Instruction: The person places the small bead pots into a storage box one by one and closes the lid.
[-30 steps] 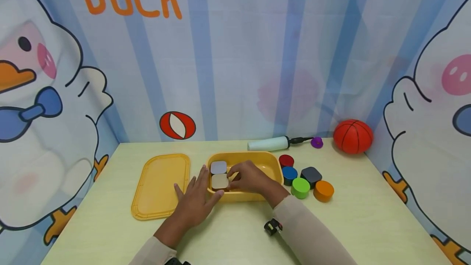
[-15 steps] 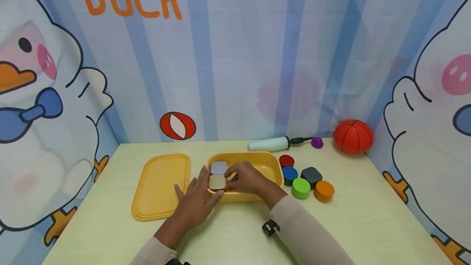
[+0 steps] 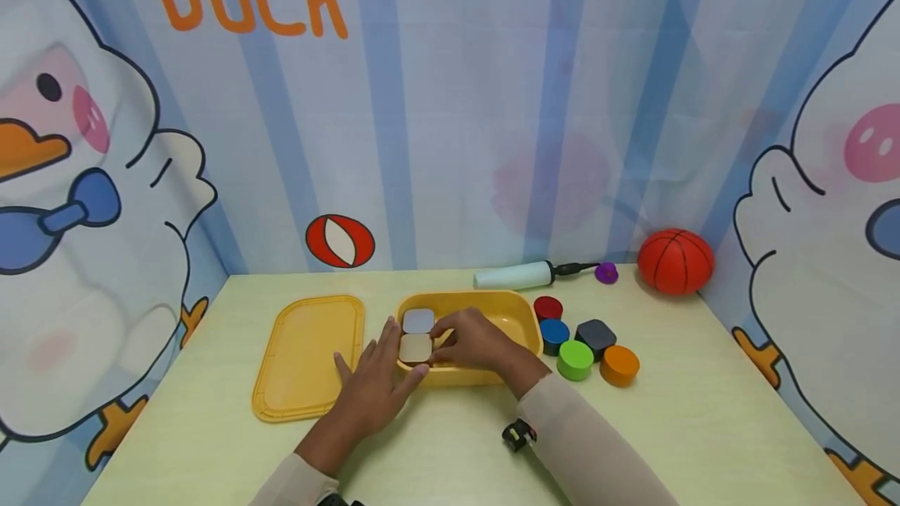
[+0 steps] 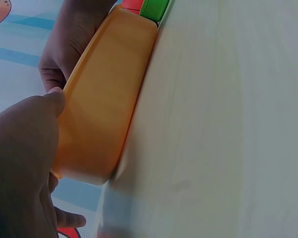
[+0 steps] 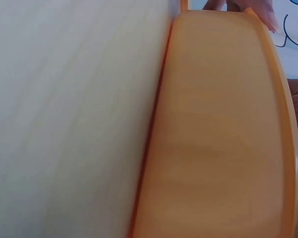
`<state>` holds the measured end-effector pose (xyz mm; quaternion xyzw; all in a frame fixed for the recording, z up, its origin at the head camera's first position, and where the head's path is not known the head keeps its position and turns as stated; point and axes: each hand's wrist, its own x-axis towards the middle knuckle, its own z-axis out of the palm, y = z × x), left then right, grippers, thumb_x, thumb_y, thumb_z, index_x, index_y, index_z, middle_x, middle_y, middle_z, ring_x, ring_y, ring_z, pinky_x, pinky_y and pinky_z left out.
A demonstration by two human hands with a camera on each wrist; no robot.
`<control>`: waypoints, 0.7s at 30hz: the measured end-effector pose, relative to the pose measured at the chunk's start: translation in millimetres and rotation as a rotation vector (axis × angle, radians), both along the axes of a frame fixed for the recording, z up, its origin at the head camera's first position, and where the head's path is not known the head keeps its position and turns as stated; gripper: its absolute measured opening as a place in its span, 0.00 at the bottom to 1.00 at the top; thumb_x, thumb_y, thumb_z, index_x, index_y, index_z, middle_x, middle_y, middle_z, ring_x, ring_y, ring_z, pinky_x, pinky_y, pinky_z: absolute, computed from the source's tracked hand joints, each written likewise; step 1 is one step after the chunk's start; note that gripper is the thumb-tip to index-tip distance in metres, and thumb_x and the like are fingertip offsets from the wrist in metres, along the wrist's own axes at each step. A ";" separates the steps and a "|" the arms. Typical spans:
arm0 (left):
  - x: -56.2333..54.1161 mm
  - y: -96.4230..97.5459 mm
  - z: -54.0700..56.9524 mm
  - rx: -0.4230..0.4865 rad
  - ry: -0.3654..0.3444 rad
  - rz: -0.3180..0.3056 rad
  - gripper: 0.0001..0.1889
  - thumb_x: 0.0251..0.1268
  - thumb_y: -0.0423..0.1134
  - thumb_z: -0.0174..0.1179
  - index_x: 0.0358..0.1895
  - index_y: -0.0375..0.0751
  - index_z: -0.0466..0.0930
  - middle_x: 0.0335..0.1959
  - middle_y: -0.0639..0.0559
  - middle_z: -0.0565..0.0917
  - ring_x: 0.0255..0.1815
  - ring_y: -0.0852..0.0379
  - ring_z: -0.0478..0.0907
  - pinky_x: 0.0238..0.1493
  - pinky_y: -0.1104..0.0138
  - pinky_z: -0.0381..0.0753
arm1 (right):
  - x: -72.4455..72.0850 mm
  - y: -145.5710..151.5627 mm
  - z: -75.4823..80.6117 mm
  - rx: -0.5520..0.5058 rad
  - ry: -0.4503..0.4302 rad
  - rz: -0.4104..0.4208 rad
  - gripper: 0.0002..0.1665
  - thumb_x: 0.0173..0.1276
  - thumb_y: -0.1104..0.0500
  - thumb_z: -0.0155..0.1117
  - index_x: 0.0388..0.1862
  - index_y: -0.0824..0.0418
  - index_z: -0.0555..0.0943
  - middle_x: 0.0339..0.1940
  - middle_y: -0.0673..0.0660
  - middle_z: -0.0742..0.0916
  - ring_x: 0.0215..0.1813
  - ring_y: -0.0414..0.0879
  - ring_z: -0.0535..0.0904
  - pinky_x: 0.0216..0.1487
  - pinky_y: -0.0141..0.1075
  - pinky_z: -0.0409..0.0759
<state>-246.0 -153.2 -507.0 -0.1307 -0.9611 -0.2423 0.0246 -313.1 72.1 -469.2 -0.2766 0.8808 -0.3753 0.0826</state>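
Note:
In the head view, a yellow plastic box holds a pale grey rounded-square block and a cream one, side by side at its left end. My right hand reaches inside, thumb and index finger curled at the cream block's right side, gripping it there. Along the left end of the box lies my left hand, fingers straight and spread, thumb at the front corner. The left wrist view shows that thumb against the rim; the box wall hides the blocks. Mostly wall fills the right wrist view.
A yellow lid lies left of the box. To its right sit red, blue, green, orange and dark grey blocks. Behind are a pale hand pump, a purple piece and a red ball.
The cream block has shifted slightly left inside the box, with my right fingers following it. My left hand has stayed in place.

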 end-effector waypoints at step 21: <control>2.4 1.3 1.4 0.009 0.011 0.004 0.50 0.83 0.73 0.46 0.92 0.46 0.43 0.94 0.51 0.45 0.86 0.26 0.62 0.74 0.13 0.28 | 9.9 37.1 12.1 -0.074 0.068 -0.122 0.22 0.72 0.58 0.79 0.60 0.67 0.90 0.61 0.63 0.92 0.53 0.54 0.94 0.52 0.43 0.93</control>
